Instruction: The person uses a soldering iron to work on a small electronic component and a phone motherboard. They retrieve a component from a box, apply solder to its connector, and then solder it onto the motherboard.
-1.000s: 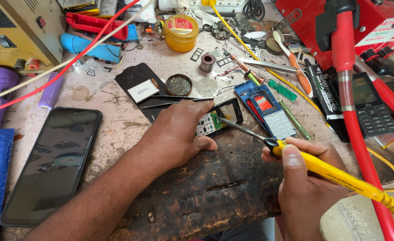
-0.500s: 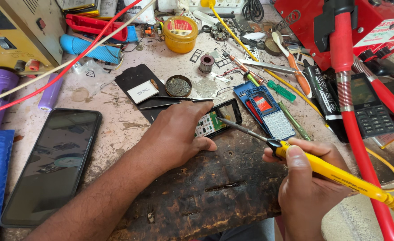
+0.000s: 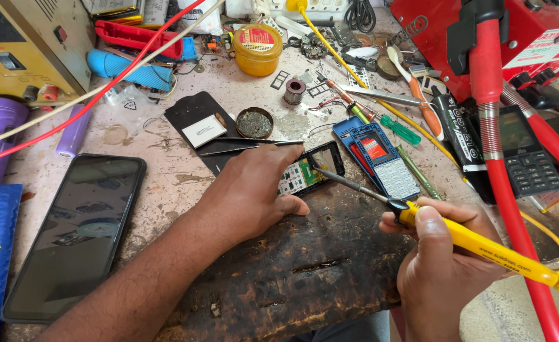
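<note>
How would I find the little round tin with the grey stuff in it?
Start at the left hand in the middle of the messy bench. Just above it lies a flat black cover with a white sticker. The round tin sits at that cover's right edge, low and open, unlike the tall yellow jar.

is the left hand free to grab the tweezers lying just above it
Probably yes. The tweezers lie bare on the bench right beyond the left hand, with nothing over them. But that hand is pressing down the small circuit board, so it would have to let go first.

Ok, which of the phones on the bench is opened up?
The small black phone under the left hand, its green circuit board bared. The large black smartphone and the black keypad phone lie closed.
</note>
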